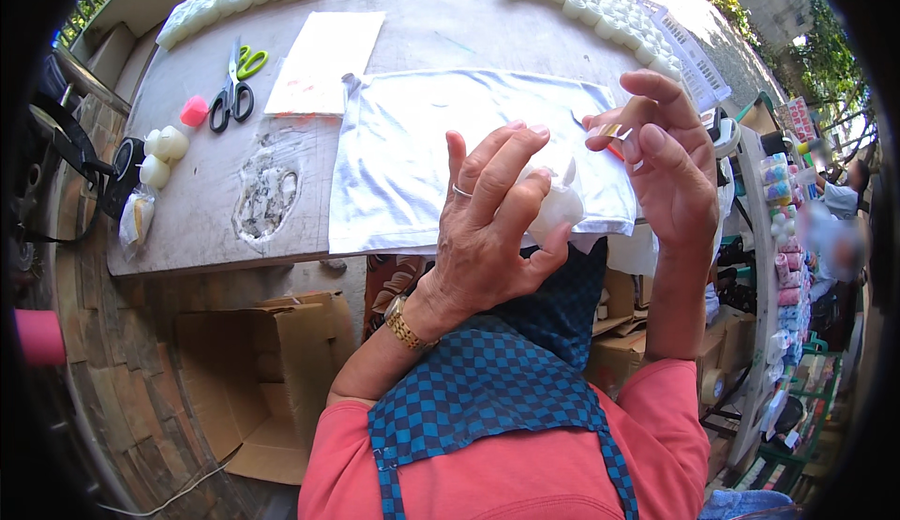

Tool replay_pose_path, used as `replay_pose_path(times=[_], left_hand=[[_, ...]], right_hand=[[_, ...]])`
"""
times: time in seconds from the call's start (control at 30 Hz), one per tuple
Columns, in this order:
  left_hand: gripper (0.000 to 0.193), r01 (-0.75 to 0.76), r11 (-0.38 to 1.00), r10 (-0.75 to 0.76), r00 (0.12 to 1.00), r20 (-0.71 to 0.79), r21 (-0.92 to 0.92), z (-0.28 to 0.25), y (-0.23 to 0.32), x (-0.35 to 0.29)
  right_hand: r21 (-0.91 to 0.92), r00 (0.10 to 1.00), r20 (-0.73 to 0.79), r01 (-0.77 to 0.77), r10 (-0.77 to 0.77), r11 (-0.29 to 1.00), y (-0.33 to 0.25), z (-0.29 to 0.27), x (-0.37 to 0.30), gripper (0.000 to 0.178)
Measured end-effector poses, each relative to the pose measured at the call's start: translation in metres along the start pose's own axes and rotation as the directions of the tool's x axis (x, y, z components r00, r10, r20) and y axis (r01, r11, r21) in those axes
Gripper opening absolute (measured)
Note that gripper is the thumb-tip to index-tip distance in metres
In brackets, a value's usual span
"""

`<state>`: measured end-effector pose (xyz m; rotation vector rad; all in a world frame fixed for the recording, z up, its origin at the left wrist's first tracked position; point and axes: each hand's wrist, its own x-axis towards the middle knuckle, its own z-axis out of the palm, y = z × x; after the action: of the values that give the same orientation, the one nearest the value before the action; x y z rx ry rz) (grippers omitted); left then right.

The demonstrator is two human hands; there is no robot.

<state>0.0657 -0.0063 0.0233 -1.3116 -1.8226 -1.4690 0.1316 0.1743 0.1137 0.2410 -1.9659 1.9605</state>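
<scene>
My left hand (487, 225) is raised in front of me and curls around a small white rounded object (555, 203), partly hidden behind the fingers. A ring sits on one finger and a gold watch (405, 325) on the wrist. My right hand (667, 159) is up beside it, pinching a small shiny strip (614, 131) between thumb and forefinger, just right of the white object. Both hands hover over a white cloth (412, 154) spread on the grey table (441, 23).
Scissors (232, 89), a white sheet of paper (323, 60), a pink piece (193, 110) and small white containers (161, 150) lie left. Rows of white containers (600, 9) line the far edge. An open cardboard box (262, 379) stands below. A shelf of goods (787, 267) is right.
</scene>
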Motion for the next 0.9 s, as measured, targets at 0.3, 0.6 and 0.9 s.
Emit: replay_pose_path(times=[0.3,0.6,0.9], left_hand=[[0.044,-0.125,0.992,0.121,0.989,0.08,0.036,-0.002,-0.005,0.004],[0.041,-0.09,0.996,0.088,0.993,0.084,0.021,0.0,-0.002,0.006],[0.04,-0.043,0.999,0.042,0.993,0.113,0.011,-0.005,0.003,0.006]], right_hand=[[0.032,0.991,-0.131,0.001,0.003,0.999,0.007,0.006,-0.005,0.037],[-0.103,0.995,-0.098,-0.036,0.026,0.994,0.002,0.007,-0.008,0.043],[-0.135,0.986,-0.148,-0.096,0.076,0.986,-0.008,0.014,-0.017,0.036]])
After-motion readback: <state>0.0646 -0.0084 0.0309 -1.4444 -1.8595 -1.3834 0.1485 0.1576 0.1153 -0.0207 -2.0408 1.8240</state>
